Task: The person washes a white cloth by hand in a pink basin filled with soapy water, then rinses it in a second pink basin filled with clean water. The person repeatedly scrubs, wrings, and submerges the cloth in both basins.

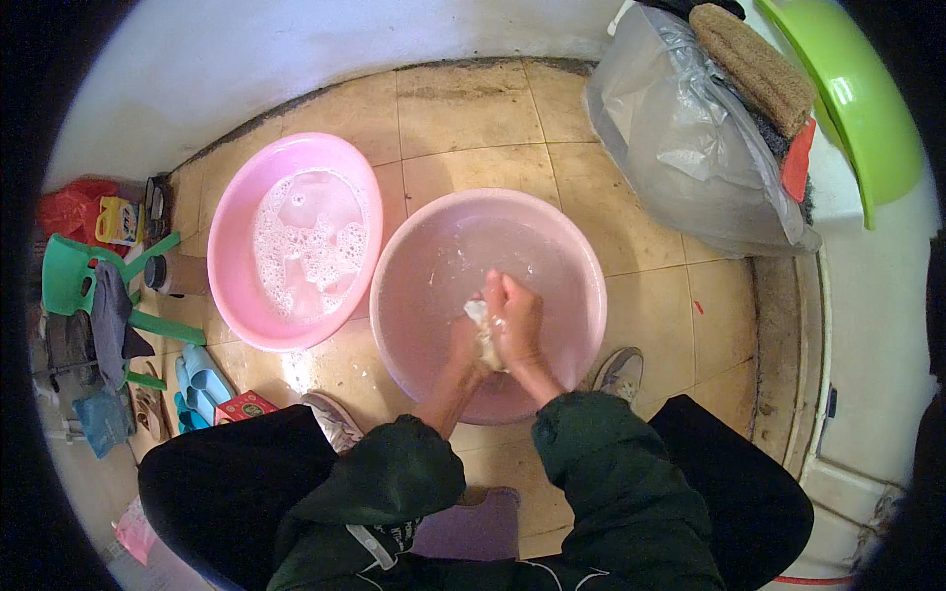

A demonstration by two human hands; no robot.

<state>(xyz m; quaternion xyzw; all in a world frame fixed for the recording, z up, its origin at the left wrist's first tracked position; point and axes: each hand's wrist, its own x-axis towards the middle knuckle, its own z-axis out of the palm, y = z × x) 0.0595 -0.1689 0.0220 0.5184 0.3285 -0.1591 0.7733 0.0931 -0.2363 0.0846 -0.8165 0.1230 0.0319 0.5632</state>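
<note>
My right hand (519,319) closes around a wet, whitish cloth (484,341) over the middle of a pale pink basin (386,325). On the other side of the cloth is my left hand (465,347), lower and partly under the water, also gripping it. Only a narrow strip of the cloth shows between the two hands, so its kind cannot be told. Cloudy water (480,251) fills much of the basin around them. Both wrists reach in over the near rim.
A brighter pink basin (222,273) of sudsy water touches this one at left. Further left are a green plastic chair (66,273), a lidded jar (177,273) and blue slippers (207,380). A grey plastic bag (650,125) and green basin (857,96) stand at upper right.
</note>
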